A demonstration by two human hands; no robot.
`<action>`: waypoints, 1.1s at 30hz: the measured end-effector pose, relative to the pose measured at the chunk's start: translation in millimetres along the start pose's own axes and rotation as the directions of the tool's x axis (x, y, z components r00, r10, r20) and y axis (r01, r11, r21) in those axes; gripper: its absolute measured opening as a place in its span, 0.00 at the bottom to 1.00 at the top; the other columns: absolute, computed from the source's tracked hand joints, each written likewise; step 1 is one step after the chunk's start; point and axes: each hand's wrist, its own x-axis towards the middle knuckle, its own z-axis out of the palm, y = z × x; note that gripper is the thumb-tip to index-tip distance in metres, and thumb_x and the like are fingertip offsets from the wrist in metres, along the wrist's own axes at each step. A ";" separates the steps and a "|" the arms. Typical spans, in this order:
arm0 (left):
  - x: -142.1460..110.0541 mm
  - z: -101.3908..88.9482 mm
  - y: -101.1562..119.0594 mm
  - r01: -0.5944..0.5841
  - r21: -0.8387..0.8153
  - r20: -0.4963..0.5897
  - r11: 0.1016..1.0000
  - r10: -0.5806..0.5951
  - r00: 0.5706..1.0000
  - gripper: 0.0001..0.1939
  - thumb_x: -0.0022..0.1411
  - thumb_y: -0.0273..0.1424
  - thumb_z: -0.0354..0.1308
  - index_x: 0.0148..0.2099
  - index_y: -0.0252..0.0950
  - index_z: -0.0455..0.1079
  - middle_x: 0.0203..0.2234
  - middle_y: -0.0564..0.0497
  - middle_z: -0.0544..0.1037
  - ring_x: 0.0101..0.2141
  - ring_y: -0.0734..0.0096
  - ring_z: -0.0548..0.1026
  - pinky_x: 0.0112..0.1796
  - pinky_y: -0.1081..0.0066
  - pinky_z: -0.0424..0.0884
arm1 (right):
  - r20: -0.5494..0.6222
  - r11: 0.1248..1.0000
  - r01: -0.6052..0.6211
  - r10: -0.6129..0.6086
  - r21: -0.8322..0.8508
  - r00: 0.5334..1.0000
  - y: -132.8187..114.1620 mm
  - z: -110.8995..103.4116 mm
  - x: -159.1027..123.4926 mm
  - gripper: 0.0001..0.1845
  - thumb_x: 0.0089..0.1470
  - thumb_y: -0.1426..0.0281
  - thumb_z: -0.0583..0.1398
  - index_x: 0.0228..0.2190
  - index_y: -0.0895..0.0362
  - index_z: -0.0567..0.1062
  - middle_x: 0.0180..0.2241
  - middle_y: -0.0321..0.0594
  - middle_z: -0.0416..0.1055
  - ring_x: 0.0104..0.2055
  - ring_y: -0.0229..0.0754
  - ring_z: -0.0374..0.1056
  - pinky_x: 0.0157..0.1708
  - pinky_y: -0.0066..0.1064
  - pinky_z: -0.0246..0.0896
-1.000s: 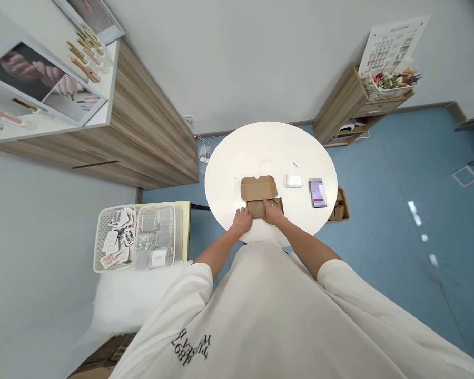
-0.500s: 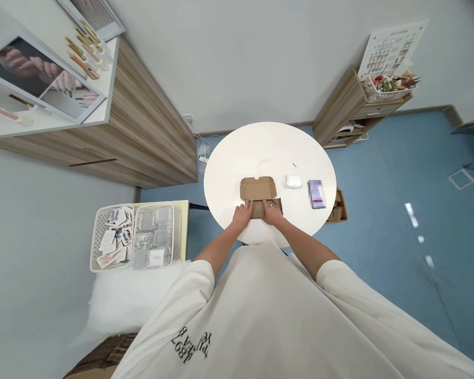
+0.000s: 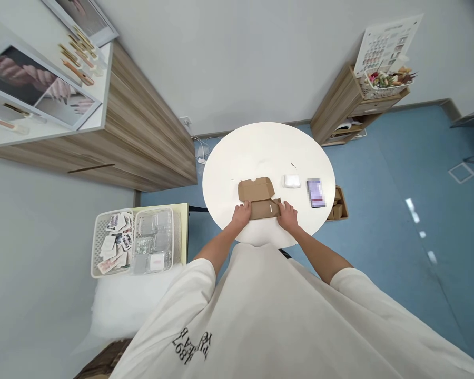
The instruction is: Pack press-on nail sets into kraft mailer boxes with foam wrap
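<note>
A brown cardboard box (image 3: 256, 190) lies opened out on the white round table (image 3: 237, 147), its lid flap spread away from me. My left hand (image 3: 242, 211) grips the box's left end, fingers curled over the edge. At the right end, my right hand (image 3: 287, 215) has its fingers closed on the side flap. To the right of the box sits a small white packet (image 3: 291, 181). Farther right lies a purple pack (image 3: 316, 193), its print blurred. A thin dark item (image 3: 293, 165) rests beyond the white packet.
White baskets (image 3: 153, 239) of card packets and clear boxes stand on a side table at left. A wood-grain cabinet (image 3: 150, 126) rises behind them. Below the table's right edge is a carton (image 3: 338, 205) holding brown boxes. A small cabinet (image 3: 335, 110) stands at the back right.
My right hand has moved right, from the middle of the box to its right end. My left hand stays at the left end. The view has shifted slightly.
</note>
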 end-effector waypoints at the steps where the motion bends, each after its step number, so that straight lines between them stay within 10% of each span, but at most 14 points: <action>1: 0.4 0.5 0.4 0.005 -0.002 0.004 1.000 -0.005 1.000 0.52 0.52 0.30 0.73 0.72 0.36 0.49 0.62 0.34 0.62 0.49 0.50 0.73 0.47 0.60 0.66 | 0.031 1.000 -0.009 0.008 0.024 0.999 -0.5 -0.3 6.1 0.34 0.60 0.71 0.55 0.66 0.53 0.56 0.65 0.54 0.54 0.61 0.56 0.58 0.56 0.44 0.54; 9: 1.0 -2.3 3.0 0.022 -0.016 0.032 1.000 -0.022 0.999 0.53 0.52 0.29 0.72 0.73 0.37 0.46 0.63 0.33 0.61 0.48 0.52 0.75 0.46 0.61 0.68 | 0.074 0.993 0.005 -0.013 0.115 0.997 -23.3 -14.6 21.7 0.30 0.61 0.76 0.52 0.64 0.53 0.59 0.58 0.51 0.63 0.53 0.50 0.66 0.47 0.34 0.60; 17: -1.4 -6.9 2.0 0.022 -0.061 0.036 0.998 -0.020 0.999 0.53 0.52 0.30 0.73 0.73 0.36 0.48 0.62 0.33 0.62 0.49 0.50 0.74 0.47 0.60 0.67 | 0.020 0.960 0.049 -0.057 0.274 0.998 -47.7 -25.3 3.7 0.38 0.63 0.72 0.49 0.70 0.56 0.41 0.61 0.50 0.64 0.58 0.52 0.63 0.53 0.39 0.60; 26: -6.3 -13.7 -0.7 0.004 -0.101 0.055 0.995 0.002 0.999 0.54 0.51 0.30 0.74 0.72 0.37 0.46 0.63 0.33 0.60 0.49 0.50 0.74 0.47 0.60 0.67 | 0.257 0.952 -0.203 0.142 0.228 0.956 -42.3 -18.4 14.5 0.23 0.68 0.59 0.47 0.54 0.57 0.71 0.49 0.50 0.75 0.51 0.50 0.71 0.45 0.35 0.64; 33: -13.1 -20.9 1.4 0.003 -0.136 0.057 0.991 0.005 0.998 0.49 0.53 0.31 0.72 0.71 0.37 0.49 0.61 0.35 0.61 0.47 0.51 0.74 0.47 0.60 0.68 | 0.250 0.988 -0.155 0.151 -0.004 0.956 -45.6 -16.3 30.4 0.17 0.64 0.64 0.51 0.46 0.57 0.76 0.46 0.53 0.76 0.48 0.54 0.73 0.43 0.40 0.64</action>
